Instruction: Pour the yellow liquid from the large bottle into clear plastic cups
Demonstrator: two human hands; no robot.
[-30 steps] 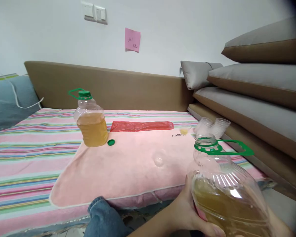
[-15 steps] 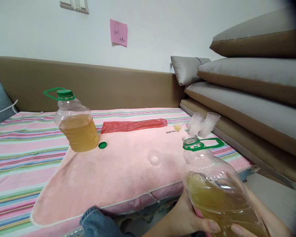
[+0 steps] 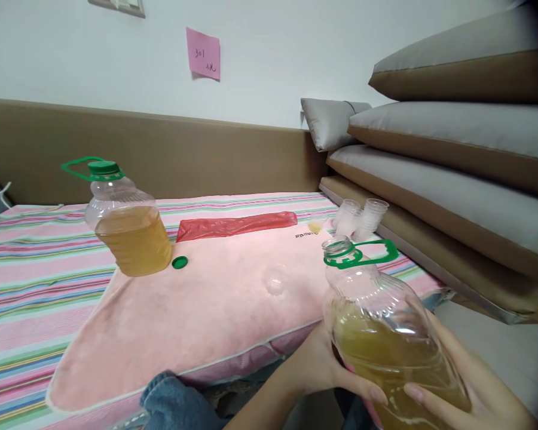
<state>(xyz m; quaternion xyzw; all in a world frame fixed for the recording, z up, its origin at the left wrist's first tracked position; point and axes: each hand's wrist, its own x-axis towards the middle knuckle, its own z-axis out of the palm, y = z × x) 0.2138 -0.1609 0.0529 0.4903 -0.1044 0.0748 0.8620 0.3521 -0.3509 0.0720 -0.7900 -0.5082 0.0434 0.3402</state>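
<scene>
A large clear plastic bottle [image 3: 385, 334] of yellowish liquid, uncapped and with a green carry handle, tilts to the left at the lower right. My left hand [image 3: 323, 364] grips its left side, thumb across the front. On its right side, my right hand [image 3: 466, 382] is wrapped round it; some of its fingers show through the plastic. A small clear cup [image 3: 275, 282] sits on the pink pillow [image 3: 197, 322], left of the bottle's mouth. A green cap [image 3: 180, 262] lies near a second capped bottle [image 3: 134, 239], which holds amber liquid and stands at the left.
Stacks of clear plastic cups [image 3: 371, 218] lean at the back right, beside a cup with yellow liquid [image 3: 315, 227]. A red plastic bag [image 3: 237, 226] lies along the pillow's far edge. Large grey-brown cushions [image 3: 430, 173] are piled at the right, and a padded backrest [image 3: 183, 161] runs behind.
The head view has shifted slightly to the right. The held bottle appears a little higher and further left in the picture, with both hands still round it.
</scene>
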